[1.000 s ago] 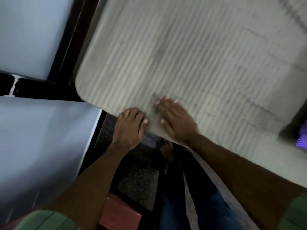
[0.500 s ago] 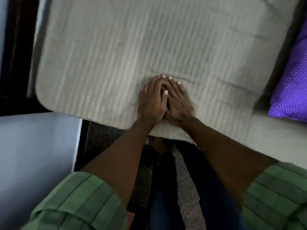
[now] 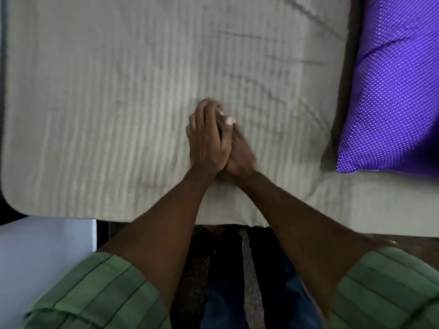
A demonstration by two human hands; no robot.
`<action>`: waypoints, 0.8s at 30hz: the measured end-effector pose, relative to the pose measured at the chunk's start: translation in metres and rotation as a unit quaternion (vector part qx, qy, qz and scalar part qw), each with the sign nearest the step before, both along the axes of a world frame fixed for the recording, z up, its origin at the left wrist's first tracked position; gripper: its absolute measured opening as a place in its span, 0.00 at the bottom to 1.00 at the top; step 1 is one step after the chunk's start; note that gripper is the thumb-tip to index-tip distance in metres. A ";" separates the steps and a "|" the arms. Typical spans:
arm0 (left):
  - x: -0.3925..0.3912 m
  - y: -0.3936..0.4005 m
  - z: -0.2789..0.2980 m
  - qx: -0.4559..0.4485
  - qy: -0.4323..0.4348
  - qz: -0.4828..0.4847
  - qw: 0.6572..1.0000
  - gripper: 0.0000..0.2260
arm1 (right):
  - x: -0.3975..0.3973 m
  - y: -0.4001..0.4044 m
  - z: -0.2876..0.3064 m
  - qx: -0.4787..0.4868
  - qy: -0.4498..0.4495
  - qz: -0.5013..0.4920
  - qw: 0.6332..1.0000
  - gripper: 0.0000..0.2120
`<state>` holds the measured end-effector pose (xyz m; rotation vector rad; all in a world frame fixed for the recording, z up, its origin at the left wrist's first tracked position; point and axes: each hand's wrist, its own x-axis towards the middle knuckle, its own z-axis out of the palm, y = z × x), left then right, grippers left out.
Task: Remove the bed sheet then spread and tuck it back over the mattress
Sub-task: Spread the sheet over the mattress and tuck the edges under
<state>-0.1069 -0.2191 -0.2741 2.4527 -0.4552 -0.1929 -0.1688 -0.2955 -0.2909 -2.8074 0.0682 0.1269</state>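
Left of the pillow (image 3: 392, 86), your hands have closed together since a second ago: left hand (image 3: 206, 136) overlapping right hand (image 3: 237, 150), fingers flat on the sheet (image 3: 107, 103) covering the mattress. Smoothing judged underway; tucking outstanding.

Counts — one pale striped bed sheet (image 3: 118, 103) over the mattress | one purple dotted pillow (image 3: 392, 91) at the right edge | two hands — left hand (image 3: 206, 138) and right hand (image 3: 240, 153) — lying flat, side by side and touching | two green striped sleeves (image 3: 95, 293)
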 end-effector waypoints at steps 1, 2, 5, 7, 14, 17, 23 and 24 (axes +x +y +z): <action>0.009 -0.010 -0.002 -0.005 0.004 0.034 0.999 0.20 | 0.019 0.006 -0.004 -0.042 -0.001 0.022 0.999 0.32; 0.019 -0.016 -0.007 0.003 0.012 0.069 0.998 0.20 | 0.034 0.001 -0.008 -0.066 0.001 0.032 0.997 0.32; 0.036 -0.012 -0.024 0.088 0.015 0.099 0.991 0.23 | 0.038 -0.054 -0.021 -0.047 0.005 -0.004 0.999 0.31; 0.035 -0.010 -0.030 0.149 0.000 0.076 0.986 0.24 | 0.024 -0.109 -0.023 -0.063 -0.023 -0.112 0.991 0.29; 0.046 -0.051 -0.022 0.100 -0.024 -0.072 0.992 0.23 | 0.049 -0.141 -0.003 -0.040 -0.024 -0.288 0.956 0.30; 0.068 -0.085 -0.018 0.050 -0.009 -0.051 0.997 0.22 | 0.077 -0.091 -0.015 -0.054 -0.015 0.004 0.998 0.32; 0.102 -0.096 -0.023 0.174 -0.024 -0.022 0.984 0.20 | 0.105 -0.159 -0.024 -0.049 -0.005 0.059 0.997 0.31; 0.103 -0.095 -0.024 0.179 -0.027 -0.029 0.983 0.20 | 0.108 -0.185 -0.024 -0.057 -0.016 0.022 0.998 0.29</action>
